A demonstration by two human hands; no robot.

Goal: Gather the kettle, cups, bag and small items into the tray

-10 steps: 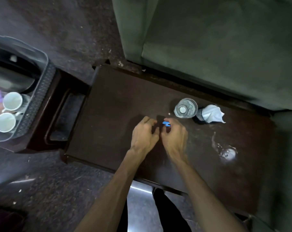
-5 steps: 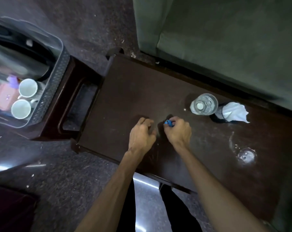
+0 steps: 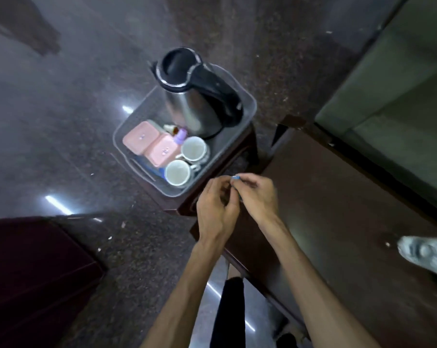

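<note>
A clear plastic tray (image 3: 247, 104) stands on a small dark stool. It holds a steel kettle (image 3: 195, 96) with a black lid and handle, two white cups (image 3: 193, 149) (image 3: 177, 172), two pink boxes (image 3: 151, 143) and a small purple-capped bottle (image 3: 180, 134). My right hand (image 3: 256, 194) pinches a small blue item (image 3: 235, 177) at its fingertips, just off the tray's near corner. My left hand (image 3: 216, 207) is curled right beside it, fingers touching the right hand's; whether it also holds the item is unclear.
A dark wooden table (image 3: 338, 209) runs to the right, with a blurred clear glass (image 3: 428, 252) near its right edge. A green sofa (image 3: 393, 79) lies beyond. A dark cabinet (image 3: 37, 272) stands at the lower left on speckled stone floor.
Both hands lifted off the table middle and moved left toward the tray with the blue item. The view swung left, so the whole tray and kettle now show.
</note>
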